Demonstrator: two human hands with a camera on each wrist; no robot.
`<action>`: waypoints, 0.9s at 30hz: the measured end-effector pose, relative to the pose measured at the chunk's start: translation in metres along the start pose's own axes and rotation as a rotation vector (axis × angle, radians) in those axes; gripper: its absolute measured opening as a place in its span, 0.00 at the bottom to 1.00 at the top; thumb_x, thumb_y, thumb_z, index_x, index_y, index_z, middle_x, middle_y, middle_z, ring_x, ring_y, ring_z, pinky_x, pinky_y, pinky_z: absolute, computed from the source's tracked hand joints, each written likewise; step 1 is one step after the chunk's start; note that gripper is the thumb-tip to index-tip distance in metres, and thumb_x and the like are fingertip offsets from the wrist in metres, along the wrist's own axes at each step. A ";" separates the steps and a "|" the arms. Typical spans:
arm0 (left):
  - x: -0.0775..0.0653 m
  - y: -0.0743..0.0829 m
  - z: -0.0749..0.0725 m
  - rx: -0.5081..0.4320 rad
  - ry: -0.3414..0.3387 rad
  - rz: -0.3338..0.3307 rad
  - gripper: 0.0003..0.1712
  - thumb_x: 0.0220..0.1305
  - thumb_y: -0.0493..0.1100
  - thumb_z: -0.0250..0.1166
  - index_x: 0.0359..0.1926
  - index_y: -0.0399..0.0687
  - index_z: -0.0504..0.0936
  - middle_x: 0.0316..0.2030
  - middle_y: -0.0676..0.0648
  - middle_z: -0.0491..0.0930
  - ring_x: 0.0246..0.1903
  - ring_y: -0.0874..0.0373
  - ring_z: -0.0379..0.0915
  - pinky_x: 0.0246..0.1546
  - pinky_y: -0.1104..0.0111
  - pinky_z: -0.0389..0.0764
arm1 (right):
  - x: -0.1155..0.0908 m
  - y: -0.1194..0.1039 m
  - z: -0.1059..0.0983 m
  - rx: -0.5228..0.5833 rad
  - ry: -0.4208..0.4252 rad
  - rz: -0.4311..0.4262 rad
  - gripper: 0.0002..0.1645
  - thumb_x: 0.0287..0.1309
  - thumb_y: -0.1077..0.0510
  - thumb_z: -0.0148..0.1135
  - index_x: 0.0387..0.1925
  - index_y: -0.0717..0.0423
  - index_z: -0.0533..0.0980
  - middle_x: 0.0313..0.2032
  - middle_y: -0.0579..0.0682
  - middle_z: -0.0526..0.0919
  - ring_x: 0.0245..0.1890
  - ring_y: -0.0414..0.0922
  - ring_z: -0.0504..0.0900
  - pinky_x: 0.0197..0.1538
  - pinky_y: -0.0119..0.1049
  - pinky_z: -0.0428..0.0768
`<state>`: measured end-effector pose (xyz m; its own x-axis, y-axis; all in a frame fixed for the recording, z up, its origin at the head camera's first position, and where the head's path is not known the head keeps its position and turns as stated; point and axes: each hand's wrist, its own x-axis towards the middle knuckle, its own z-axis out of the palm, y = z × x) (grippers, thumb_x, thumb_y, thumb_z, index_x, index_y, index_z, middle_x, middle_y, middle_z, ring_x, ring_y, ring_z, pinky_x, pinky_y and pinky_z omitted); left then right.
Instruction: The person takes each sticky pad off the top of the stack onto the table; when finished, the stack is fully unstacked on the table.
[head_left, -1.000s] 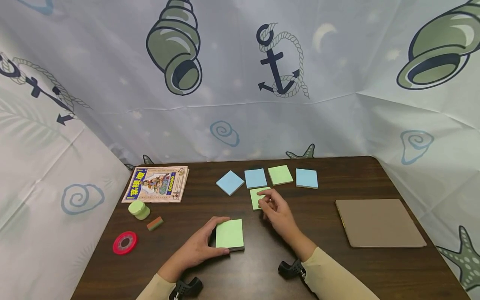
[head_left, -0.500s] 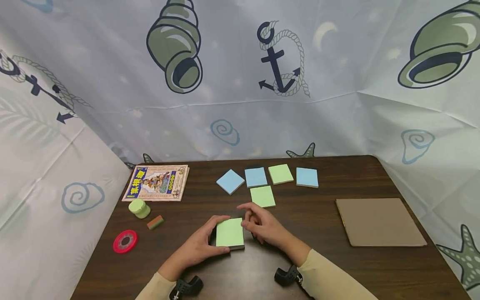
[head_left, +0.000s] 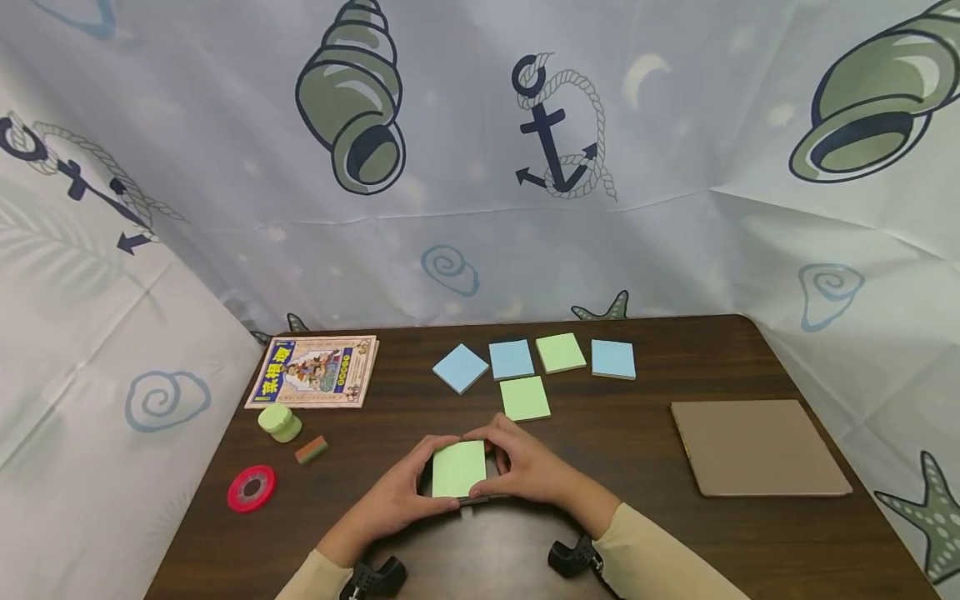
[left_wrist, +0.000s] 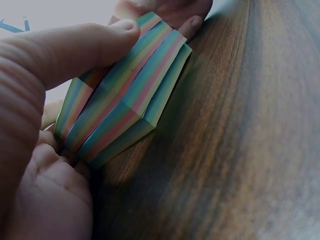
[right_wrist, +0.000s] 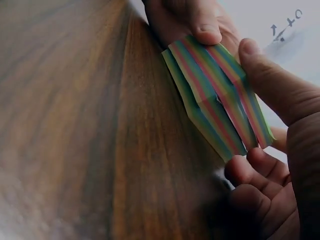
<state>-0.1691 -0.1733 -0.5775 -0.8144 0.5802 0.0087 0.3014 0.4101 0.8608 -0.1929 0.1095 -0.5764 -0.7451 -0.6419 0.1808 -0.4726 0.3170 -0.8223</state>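
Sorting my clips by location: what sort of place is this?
Probably a curtained-off tabletop recording booth: a dark wooden table walled by nautical-print cloth, with both hands gripping a sticky-note pad.

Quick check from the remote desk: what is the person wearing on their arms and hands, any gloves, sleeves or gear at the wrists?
Both hands are bare, with no gloves: left hand, right hand. Each arm wears a long, pale cream sleeve, the left sleeve and right sleeve, reaching to the wrist. A small black camera mount sits under each wrist: left mount, right mount. No rings or watch show.
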 end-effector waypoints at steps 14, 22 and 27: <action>0.000 0.001 0.000 -0.019 0.006 -0.018 0.52 0.63 0.56 0.82 0.81 0.61 0.65 0.69 0.54 0.72 0.56 0.59 0.73 0.59 0.66 0.73 | 0.002 0.002 0.001 0.058 -0.007 0.026 0.36 0.58 0.43 0.85 0.65 0.42 0.78 0.46 0.52 0.77 0.31 0.35 0.77 0.38 0.30 0.82; -0.001 0.000 0.001 -0.034 0.009 -0.017 0.53 0.63 0.56 0.82 0.82 0.60 0.64 0.72 0.54 0.70 0.59 0.58 0.72 0.61 0.67 0.73 | 0.001 0.003 0.002 0.115 -0.011 0.047 0.36 0.59 0.45 0.84 0.65 0.40 0.77 0.45 0.52 0.78 0.32 0.38 0.80 0.39 0.31 0.82; -0.002 0.002 0.000 -0.027 0.009 -0.040 0.55 0.62 0.55 0.83 0.83 0.60 0.63 0.72 0.55 0.70 0.60 0.58 0.72 0.62 0.65 0.73 | -0.001 0.001 0.001 0.177 -0.028 0.094 0.38 0.60 0.48 0.84 0.68 0.40 0.74 0.41 0.51 0.82 0.33 0.39 0.80 0.40 0.31 0.81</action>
<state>-0.1667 -0.1731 -0.5756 -0.8302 0.5571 -0.0217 0.2547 0.4136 0.8741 -0.1924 0.1096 -0.5783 -0.7675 -0.6353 0.0853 -0.3092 0.2503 -0.9175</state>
